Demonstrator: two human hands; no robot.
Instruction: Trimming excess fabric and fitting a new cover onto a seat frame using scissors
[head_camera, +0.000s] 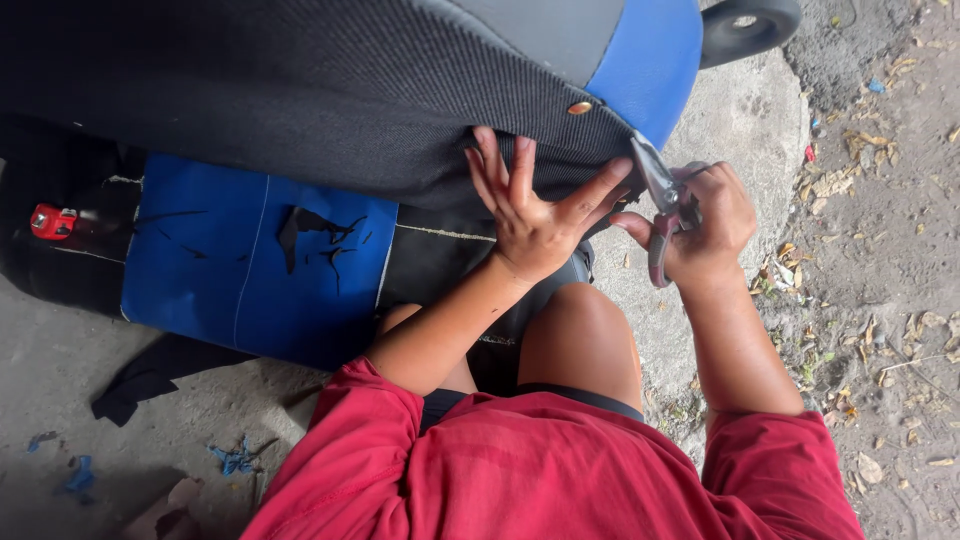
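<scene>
My left hand (530, 225), fingers spread flat on the black cover (330, 110) edge; right hand (705, 225) fingers clamped round pliers (662, 200), upper right.

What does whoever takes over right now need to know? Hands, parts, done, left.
Left hand: open, fingers spread, pressing the black ribbed cover fabric at its lower edge.
Right hand: gripping pliers, nose at the cover edge beside the blue panel.
Brass snap already sits in the cover.
Blue seat piece lies below, scraps on it.
Left: the edge at the pliers is unfinished.
</scene>
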